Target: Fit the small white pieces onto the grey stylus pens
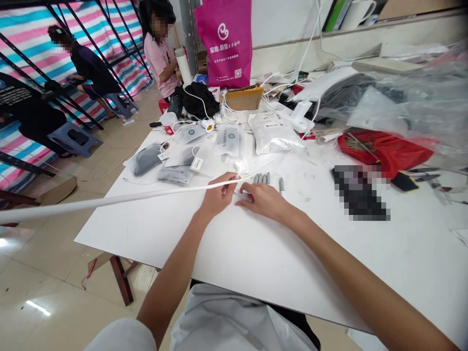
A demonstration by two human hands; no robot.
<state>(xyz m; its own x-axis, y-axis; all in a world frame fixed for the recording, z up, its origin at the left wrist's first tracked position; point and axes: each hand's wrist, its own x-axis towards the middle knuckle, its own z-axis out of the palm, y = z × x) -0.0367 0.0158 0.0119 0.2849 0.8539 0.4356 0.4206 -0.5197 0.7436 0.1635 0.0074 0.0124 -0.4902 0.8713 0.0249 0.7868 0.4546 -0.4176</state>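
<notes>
My left hand [218,194] is shut on a long white flexible tube [109,200], which runs from beyond the table's left edge across the hand towards the pale packets. My right hand [261,201] rests on the white table top [292,263] just to the right, its fingers spread and holding nothing that I can see. Several grey-capped marker pens [262,178] lie just beyond those fingertips. A small white item [240,168] sits just past the tube's far end. Sealed grey-and-white product packets [227,140] lie further back.
A silver foil bag, cardboard box, black cloth, white cables and a pink bag crowd the far table. Red fabric, a pixelated dark object and clear plastic lie to the right. Seated people and a standing person are beyond the left edge, near striped sheeting.
</notes>
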